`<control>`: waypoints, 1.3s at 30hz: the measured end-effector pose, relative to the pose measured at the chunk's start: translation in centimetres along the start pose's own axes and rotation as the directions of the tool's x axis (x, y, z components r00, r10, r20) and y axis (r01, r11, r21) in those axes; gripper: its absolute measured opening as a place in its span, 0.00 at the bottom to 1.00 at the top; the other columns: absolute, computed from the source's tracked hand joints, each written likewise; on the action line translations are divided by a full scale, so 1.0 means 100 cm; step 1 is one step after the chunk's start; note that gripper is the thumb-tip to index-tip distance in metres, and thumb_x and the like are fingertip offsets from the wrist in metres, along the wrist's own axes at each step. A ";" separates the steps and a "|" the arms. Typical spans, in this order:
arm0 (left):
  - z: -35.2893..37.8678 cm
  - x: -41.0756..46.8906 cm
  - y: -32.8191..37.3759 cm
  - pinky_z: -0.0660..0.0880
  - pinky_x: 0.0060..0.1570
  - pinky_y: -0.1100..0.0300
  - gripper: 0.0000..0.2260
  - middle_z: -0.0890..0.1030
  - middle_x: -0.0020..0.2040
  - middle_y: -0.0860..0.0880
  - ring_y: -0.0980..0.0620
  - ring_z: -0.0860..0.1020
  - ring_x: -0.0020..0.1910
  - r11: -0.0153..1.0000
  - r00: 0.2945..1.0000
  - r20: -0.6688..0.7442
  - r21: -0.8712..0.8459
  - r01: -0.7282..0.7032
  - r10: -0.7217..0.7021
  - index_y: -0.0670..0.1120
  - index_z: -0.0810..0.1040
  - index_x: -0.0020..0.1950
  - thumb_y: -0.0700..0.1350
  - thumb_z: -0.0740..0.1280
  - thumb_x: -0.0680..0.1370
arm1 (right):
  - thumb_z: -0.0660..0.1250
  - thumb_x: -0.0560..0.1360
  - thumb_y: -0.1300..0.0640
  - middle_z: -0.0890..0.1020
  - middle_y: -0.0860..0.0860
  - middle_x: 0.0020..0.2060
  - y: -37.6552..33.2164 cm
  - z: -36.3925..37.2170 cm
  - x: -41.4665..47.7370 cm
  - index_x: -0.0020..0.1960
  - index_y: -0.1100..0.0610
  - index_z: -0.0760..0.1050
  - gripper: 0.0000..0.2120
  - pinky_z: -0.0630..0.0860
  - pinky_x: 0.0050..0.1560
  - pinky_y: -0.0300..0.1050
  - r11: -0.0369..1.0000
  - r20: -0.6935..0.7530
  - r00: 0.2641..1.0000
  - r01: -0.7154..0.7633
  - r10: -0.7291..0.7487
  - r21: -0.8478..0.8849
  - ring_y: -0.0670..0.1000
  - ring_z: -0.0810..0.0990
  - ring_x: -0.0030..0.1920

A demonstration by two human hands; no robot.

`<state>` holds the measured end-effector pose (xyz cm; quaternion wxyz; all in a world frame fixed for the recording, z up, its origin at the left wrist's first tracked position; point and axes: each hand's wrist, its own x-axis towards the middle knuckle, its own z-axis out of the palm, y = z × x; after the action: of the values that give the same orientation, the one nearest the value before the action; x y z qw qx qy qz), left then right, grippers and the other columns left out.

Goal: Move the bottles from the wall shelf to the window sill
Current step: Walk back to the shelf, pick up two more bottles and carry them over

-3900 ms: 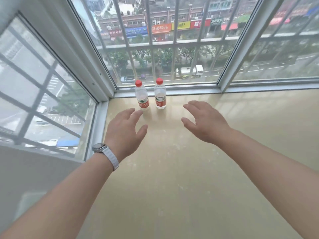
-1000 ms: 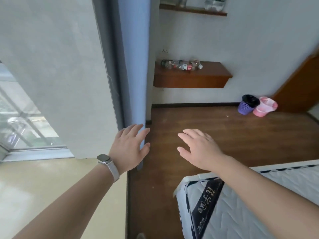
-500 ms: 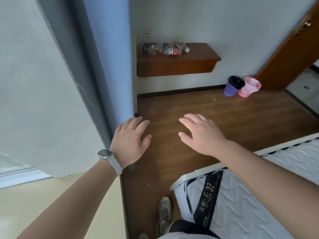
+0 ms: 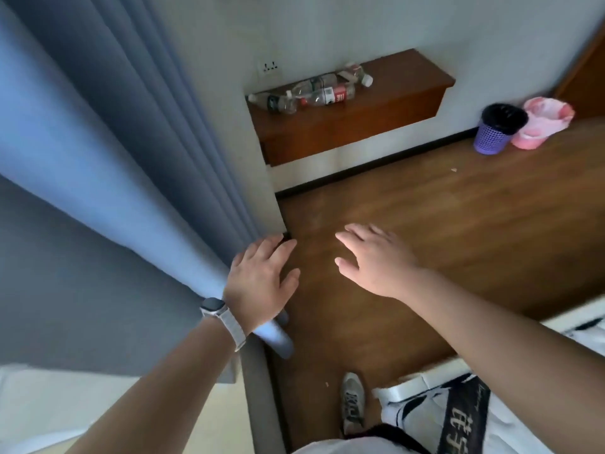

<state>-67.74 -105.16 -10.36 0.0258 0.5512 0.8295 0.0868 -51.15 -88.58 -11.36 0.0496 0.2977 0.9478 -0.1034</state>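
Reaching forward with both hands empty: left hand [image 4: 262,283] has fingers [image 4: 275,249] spread flat, palm down, holding nothing, just beside the blue curtain [image 4: 114,142] edge; cannot tell if it touches the fabric. Right hand [image 4: 376,260] also splayed open, palm down, nothing in it, apart from the left hand and over the wood floor [image 4: 458,208]. Watch [image 4: 214,306] with pale band on the left wrist.

Bottles [image 4: 314,91] lie on their sides in a loose pile on the wall shelf [image 4: 376,109], toward the shelf's left end, well apart from both hands. At least one has a red label, one a white cap; exact count unclear, they overlap. Wall socket [image 4: 270,67] just above the shelf's left end. Purple bin [image 4: 497,129] and pink bin [image 4: 540,122] stand on the floor right of the shelf, touching each other. Curtain hangs left of the shelf, with a white wall corner between them. Mattress [image 4: 523,404] corner sits well below the shelf, under the right forearm. One shoe [image 4: 353,401] shows on the floor just left of the mattress.
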 end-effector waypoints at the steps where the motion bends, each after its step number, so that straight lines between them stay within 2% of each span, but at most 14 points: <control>1: -0.004 0.016 0.005 0.70 0.64 0.42 0.22 0.76 0.69 0.47 0.43 0.73 0.68 1.000 1.000 -0.012 0.006 -0.007 0.007 0.50 0.73 0.71 0.55 0.62 0.79 | 0.52 0.80 0.38 0.62 0.48 0.77 0.010 -0.006 0.010 0.77 0.47 0.59 0.27 0.64 0.71 0.55 1.000 -0.007 1.000 0.001 -0.001 0.000 0.56 0.60 0.75; 4: -0.016 0.061 0.017 0.68 0.67 0.43 0.22 0.74 0.71 0.47 0.43 0.71 0.70 0.999 0.999 -0.028 0.049 -0.025 0.026 0.51 0.71 0.73 0.55 0.61 0.80 | 0.53 0.81 0.39 0.63 0.49 0.76 0.038 -0.026 0.036 0.77 0.48 0.60 0.27 0.62 0.71 0.52 1.000 -0.045 0.999 0.007 -0.008 -0.020 0.56 0.62 0.74; 7: -0.021 0.095 0.021 0.59 0.73 0.47 0.23 0.66 0.77 0.50 0.46 0.64 0.75 0.996 1.000 0.015 0.090 -0.013 0.012 0.55 0.65 0.77 0.58 0.59 0.81 | 0.53 0.80 0.39 0.66 0.50 0.75 0.057 -0.042 0.050 0.75 0.49 0.62 0.27 0.63 0.70 0.52 0.999 -0.077 0.997 0.000 -0.003 -0.036 0.56 0.64 0.73; 13: -0.021 0.161 0.018 0.55 0.75 0.51 0.27 0.59 0.80 0.53 0.49 0.58 0.78 0.985 0.993 0.090 0.151 -0.087 0.074 0.57 0.58 0.79 0.63 0.55 0.81 | 0.53 0.80 0.40 0.69 0.50 0.73 0.087 -0.056 0.081 0.74 0.50 0.65 0.26 0.65 0.71 0.52 0.999 -0.110 0.993 -0.033 0.029 -0.032 0.55 0.66 0.72; 18: -0.002 0.222 0.008 0.60 0.73 0.49 0.27 0.63 0.78 0.52 0.48 0.61 0.77 0.972 0.974 0.140 0.125 -0.198 0.181 0.56 0.63 0.77 0.64 0.55 0.80 | 0.52 0.81 0.39 0.66 0.50 0.75 0.106 -0.052 0.112 0.75 0.49 0.63 0.26 0.62 0.73 0.52 0.995 -0.060 0.994 -0.097 0.097 -0.010 0.54 0.64 0.75; 23: 0.001 0.306 -0.012 0.65 0.71 0.48 0.26 0.69 0.75 0.51 0.48 0.65 0.74 0.951 0.954 0.094 0.092 -0.295 0.286 0.54 0.67 0.75 0.63 0.54 0.80 | 0.53 0.81 0.39 0.62 0.50 0.77 0.126 -0.078 0.171 0.78 0.48 0.58 0.28 0.57 0.75 0.53 0.981 -0.010 0.981 -0.195 0.195 -0.011 0.54 0.58 0.77; 30: -0.011 0.420 -0.064 0.61 0.72 0.49 0.23 0.69 0.75 0.50 0.49 0.64 0.75 0.946 0.946 -0.016 0.002 -0.325 0.325 0.52 0.68 0.75 0.60 0.58 0.81 | 0.52 0.80 0.35 0.64 0.48 0.76 0.138 -0.123 0.276 0.76 0.46 0.60 0.28 0.59 0.74 0.53 0.960 -0.094 0.961 -0.268 0.261 -0.080 0.54 0.60 0.76; 33: -0.007 0.459 -0.080 0.62 0.71 0.46 0.23 0.70 0.74 0.48 0.47 0.65 0.75 0.936 0.936 -0.009 -0.022 -0.352 0.352 0.51 0.69 0.74 0.58 0.59 0.81 | 0.52 0.80 0.36 0.65 0.49 0.76 0.140 -0.125 0.305 0.76 0.47 0.61 0.28 0.60 0.73 0.53 0.954 -0.119 0.953 -0.290 0.280 -0.081 0.54 0.62 0.76; 39: 0.002 0.505 -0.099 0.66 0.68 0.45 0.22 0.73 0.71 0.46 0.45 0.68 0.72 0.923 0.924 -0.014 -0.047 -0.382 0.382 0.49 0.72 0.72 0.57 0.59 0.81 | 0.54 0.80 0.37 0.66 0.49 0.75 0.152 -0.119 0.342 0.76 0.49 0.62 0.28 0.62 0.71 0.52 0.937 -0.080 0.940 -0.339 0.333 -0.088 0.54 0.63 0.74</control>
<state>-96.45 -62.45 -9.55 0.0199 0.7011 0.7040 0.1119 -70.73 -54.76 -7.60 0.0511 0.4554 0.8881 -0.0360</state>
